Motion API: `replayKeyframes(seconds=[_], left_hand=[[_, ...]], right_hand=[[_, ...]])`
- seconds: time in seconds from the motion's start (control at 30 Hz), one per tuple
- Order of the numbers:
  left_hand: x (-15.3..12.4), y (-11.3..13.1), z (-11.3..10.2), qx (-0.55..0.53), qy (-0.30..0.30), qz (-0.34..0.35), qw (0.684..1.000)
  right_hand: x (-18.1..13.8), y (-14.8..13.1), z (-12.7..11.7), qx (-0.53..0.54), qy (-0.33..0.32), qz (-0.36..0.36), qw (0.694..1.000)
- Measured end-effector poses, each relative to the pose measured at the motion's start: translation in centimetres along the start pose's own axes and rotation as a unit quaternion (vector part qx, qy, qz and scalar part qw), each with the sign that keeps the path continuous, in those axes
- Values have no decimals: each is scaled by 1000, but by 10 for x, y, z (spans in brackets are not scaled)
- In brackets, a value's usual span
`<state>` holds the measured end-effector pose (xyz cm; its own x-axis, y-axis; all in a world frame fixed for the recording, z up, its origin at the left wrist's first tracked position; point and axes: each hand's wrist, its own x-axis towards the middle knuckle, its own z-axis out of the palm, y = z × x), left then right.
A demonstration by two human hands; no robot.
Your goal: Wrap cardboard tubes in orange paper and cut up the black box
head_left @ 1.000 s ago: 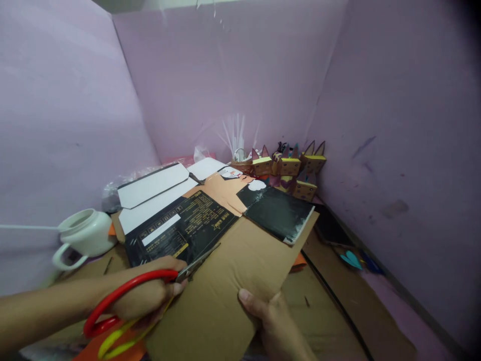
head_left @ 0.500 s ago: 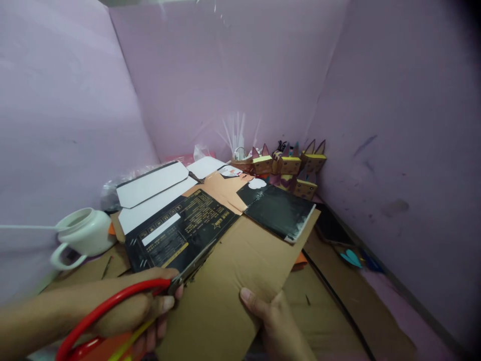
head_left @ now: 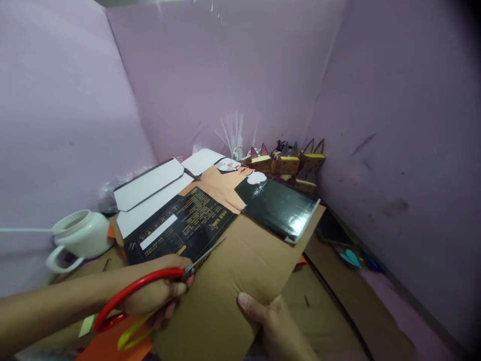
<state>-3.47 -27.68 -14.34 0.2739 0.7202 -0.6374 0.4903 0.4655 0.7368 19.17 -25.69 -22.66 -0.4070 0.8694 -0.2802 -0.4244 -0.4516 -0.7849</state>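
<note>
My left hand (head_left: 152, 296) is closed around red- and yellow-handled scissors (head_left: 140, 286). Their blades (head_left: 205, 256) are slightly apart at the left edge of a flattened brown cardboard sheet (head_left: 244, 255), right beside a black printed panel (head_left: 184, 225). My right hand (head_left: 276, 326) grips the near edge of the sheet, thumb on top. The sheet is lifted and tilted away from me. White flaps and a glossy black panel (head_left: 280, 205) lie at its far end.
A white cup with a handle (head_left: 80, 234) stands at the left. Small yellow paper boxes with pointed ears (head_left: 288, 163) line the back corner. Orange paper (head_left: 107, 347) lies under my left hand. A teal paper shape (head_left: 350, 258) lies at the right. Purple walls (head_left: 233, 75) enclose the space.
My left hand drew the scissors back and down, then pushed them forward again along the cardboard's left edge. The sheet has tipped slightly higher at the far end. My right hand barely moved.
</note>
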Motion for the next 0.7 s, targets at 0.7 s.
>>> replayKeyframes(seconds=[0.7], left_hand=[[-5,29,-4,-30,-23,-82,996]], right_hand=[[2,0,5,26,9,-29,999]])
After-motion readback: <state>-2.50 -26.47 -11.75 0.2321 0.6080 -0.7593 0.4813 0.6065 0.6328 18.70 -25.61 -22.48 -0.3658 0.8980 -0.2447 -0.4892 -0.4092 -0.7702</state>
